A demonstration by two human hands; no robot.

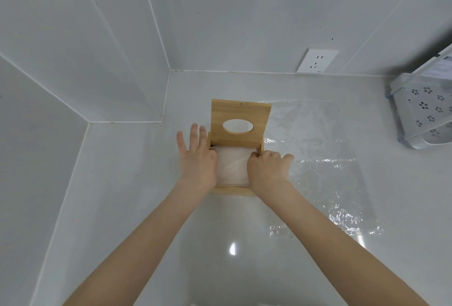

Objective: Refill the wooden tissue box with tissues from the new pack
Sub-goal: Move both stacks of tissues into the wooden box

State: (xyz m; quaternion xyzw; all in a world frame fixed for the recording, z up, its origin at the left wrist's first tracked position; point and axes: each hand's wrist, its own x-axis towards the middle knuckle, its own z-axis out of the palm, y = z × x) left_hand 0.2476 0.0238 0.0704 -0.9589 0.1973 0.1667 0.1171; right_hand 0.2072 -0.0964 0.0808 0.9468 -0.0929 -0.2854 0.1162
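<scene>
From the head camera I look down on a glossy white counter [151, 207] set into a tiled corner. Near its middle sits the wooden tissue box [232, 190], with its hinged lid [241, 114] standing upright and an oval slot cut through the lid. A white stack of tissues [232, 166] lies inside the open box. My left hand [195, 158] rests flat on the box's left edge, fingers spread wide and gripping nothing. My right hand [267, 167] is curled at the box's right edge, fingertips pressed to the tissues; I cannot tell whether it pinches anything. Just right of the box lies a clear plastic wrapper [318, 171], flattened. A wall socket [317, 60] sits behind, and a perforated white basket [425, 110] is far right.
</scene>
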